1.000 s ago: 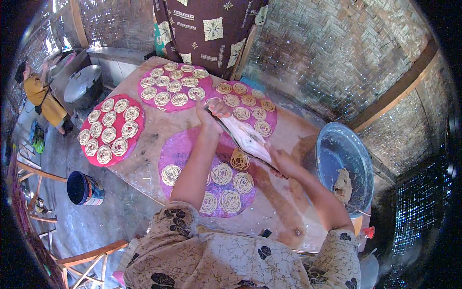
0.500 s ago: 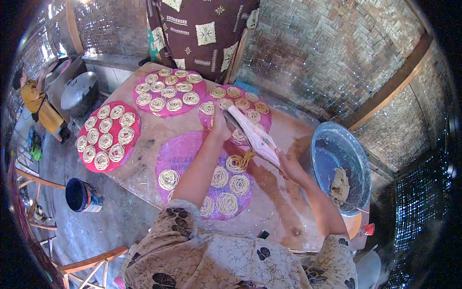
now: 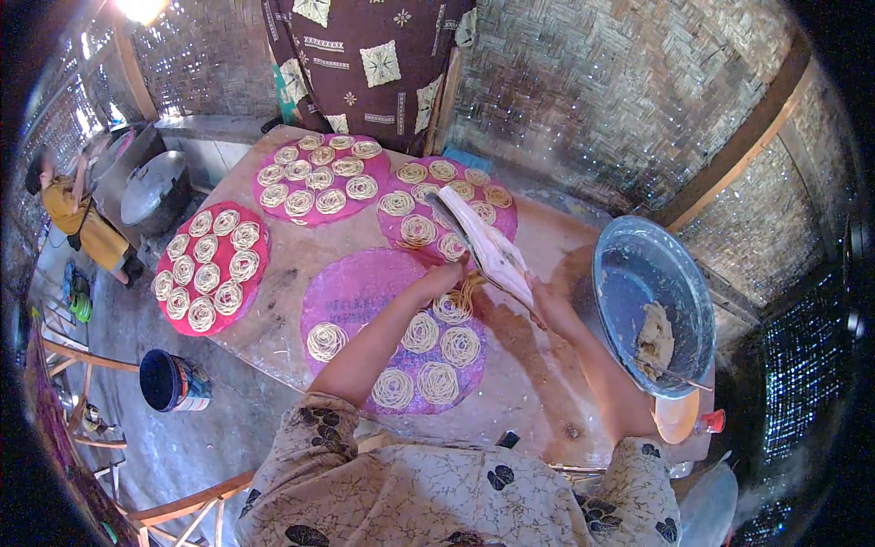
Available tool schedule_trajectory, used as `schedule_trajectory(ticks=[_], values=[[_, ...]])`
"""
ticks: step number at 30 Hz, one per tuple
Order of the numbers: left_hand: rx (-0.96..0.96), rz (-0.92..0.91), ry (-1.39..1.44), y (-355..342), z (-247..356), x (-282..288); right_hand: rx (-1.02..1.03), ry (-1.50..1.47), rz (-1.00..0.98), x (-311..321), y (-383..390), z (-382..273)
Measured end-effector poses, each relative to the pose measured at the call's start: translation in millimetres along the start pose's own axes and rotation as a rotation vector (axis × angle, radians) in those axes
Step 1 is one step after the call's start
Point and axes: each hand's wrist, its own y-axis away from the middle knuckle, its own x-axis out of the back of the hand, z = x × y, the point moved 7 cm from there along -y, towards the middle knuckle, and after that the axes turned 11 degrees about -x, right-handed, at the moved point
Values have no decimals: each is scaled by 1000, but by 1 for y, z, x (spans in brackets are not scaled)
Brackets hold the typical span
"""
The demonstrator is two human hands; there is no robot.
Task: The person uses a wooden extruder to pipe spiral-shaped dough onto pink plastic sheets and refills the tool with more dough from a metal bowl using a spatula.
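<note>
My right hand (image 3: pixel 547 301) grips the lower end of a long, pale, dark-edged tool (image 3: pixel 488 242), slanted over the table. My left hand (image 3: pixel 445 276) is below the tool's middle, beside yellow noodle strands (image 3: pixel 467 296) hanging toward a coiled nest (image 3: pixel 452 308); its fingers are partly hidden, so I cannot tell their grip. Under my hands a pink round mat (image 3: pixel 351 287) carries several pale noodle nests (image 3: pixel 419 332). Behind it are another nest-covered pink mat (image 3: pixel 497 228) and a third (image 3: pixel 301 212); a red mat (image 3: pixel 187 319) with nests lies at the left.
A blue basin (image 3: pixel 606 283) with dough (image 3: pixel 654 337) stands on the table's (image 3: pixel 255 356) right, beside an orange oval item (image 3: pixel 676 419). A bucket (image 3: pixel 175 383) and wooden chair (image 3: pixel 196 488) are left. Far left are a co-worker (image 3: pixel 77 219) and lidded pot (image 3: pixel 150 191). A woven wall (image 3: pixel 629 109) rises behind.
My left hand has left the tool's upper end and moved down beneath its middle. The upper end shifted rightward. Yellow strands now hang below the tool. The co-worker's position is much the same.
</note>
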Motion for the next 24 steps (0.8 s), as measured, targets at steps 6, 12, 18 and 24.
schedule_trajectory(ticks=[6, 12, 18, 24], values=[[31, -1, -436, 25, 5, 19, -40, -108, 64, 7, 3, 7], [-380, 22, -1052, 105, 91, 24, -5, -173, 55, 8, 23, 3], [-588, 263, -1022, 141, 183, 49, 100, -99, 26, 16, 74, -22], [-477, -108, -124, 179, 263, 17, 540, 118, -64, -1, 168, -96]])
